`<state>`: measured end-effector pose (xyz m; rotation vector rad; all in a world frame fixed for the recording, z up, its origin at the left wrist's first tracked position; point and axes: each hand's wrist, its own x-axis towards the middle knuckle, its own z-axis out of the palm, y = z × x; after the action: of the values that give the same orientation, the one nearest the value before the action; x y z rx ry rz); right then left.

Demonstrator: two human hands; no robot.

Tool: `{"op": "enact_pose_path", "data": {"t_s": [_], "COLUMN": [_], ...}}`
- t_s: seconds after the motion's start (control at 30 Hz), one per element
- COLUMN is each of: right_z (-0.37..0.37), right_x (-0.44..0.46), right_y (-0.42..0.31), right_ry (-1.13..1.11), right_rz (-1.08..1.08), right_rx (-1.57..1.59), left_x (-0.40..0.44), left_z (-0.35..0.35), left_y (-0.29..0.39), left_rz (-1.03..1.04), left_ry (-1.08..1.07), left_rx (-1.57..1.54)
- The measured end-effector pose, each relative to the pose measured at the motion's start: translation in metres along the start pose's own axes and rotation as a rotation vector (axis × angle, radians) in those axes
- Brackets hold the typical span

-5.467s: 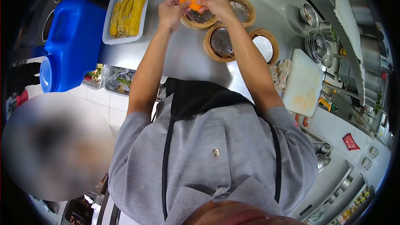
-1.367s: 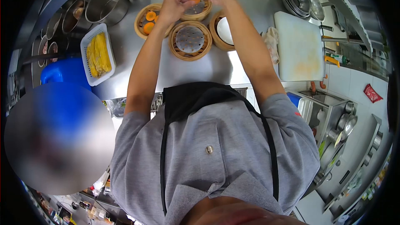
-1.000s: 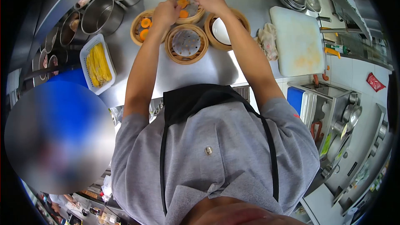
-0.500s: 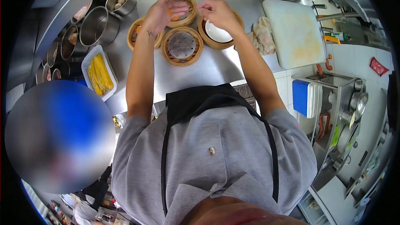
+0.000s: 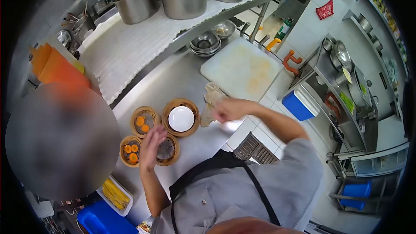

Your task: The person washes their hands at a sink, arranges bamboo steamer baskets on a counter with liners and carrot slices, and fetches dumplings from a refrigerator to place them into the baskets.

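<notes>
Here, the left hand (image 5: 151, 149), fingers extended, is over the bamboo steamers (image 5: 177, 157); two of them contain orange slices (image 5: 133, 157). The right hand (image 5: 227, 110) blurs near the cloth (image 5: 211, 96); its grip I cannot tell.

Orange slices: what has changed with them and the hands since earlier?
Once held, the orange slices have been let go and lie in two bamboo steamers. The left hand is open; the right hand has moved right, near the cloth. The white dish still sits in a third steamer.
</notes>
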<state>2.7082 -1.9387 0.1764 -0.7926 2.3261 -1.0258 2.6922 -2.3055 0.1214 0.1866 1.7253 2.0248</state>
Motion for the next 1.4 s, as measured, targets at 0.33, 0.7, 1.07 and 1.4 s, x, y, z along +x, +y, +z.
{"op": "enact_pose_path", "data": {"t_s": [0.33,0.7,1.07,1.4], "right_z": [-0.344,-0.433,-0.428,-0.107], "right_x": [-0.037,0.024,-0.001,0.074], "right_y": [-0.074,-0.068,-0.067,-0.085], "right_ry": [1.223,0.6,0.7,0.306], "right_rz": [-0.081,0.458,0.357,0.132], "right_rx": [-1.161,-0.532,-1.03,-0.256], "left_x": [-0.079,-0.145,-0.115,-0.041], "left_z": [-0.036,-0.045,-0.064,-0.096], "left_y": [-0.005,-0.03,-0.033,-0.066], "left_rz": [0.049,0.078,0.057,0.207], "left_ry": [0.288,0.526,0.543,0.773], "left_rx": [-0.081,-0.145,-0.026,0.835]}}
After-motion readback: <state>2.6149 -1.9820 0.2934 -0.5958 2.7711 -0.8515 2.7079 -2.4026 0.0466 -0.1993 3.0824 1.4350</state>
